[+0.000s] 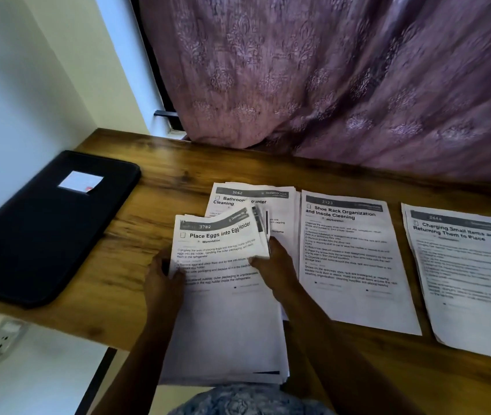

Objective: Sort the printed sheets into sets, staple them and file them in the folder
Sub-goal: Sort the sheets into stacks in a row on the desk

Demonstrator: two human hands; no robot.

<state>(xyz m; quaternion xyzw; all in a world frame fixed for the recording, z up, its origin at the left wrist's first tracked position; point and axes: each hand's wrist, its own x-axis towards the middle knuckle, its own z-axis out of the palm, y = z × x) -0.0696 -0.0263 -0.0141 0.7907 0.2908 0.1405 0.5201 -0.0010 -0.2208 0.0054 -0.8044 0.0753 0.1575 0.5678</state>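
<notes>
Left hand (163, 275): fingers curled round the left edge of the sheet stack (223, 324), whose top page is headed "Place Eggs into Egg Holder". Right hand (272, 262): pinches the stack's right edge, top pages bowed upward. Stack at the near edge of the bench (178, 175). Bathroom pile (256, 199) at 12 o'clock, partly covered. Shoe-rack pile (355, 280) at 3 o'clock, charging pile (472, 295) beyond it. Black folder (43, 229) at 9 o'clock, closed and flat.
</notes>
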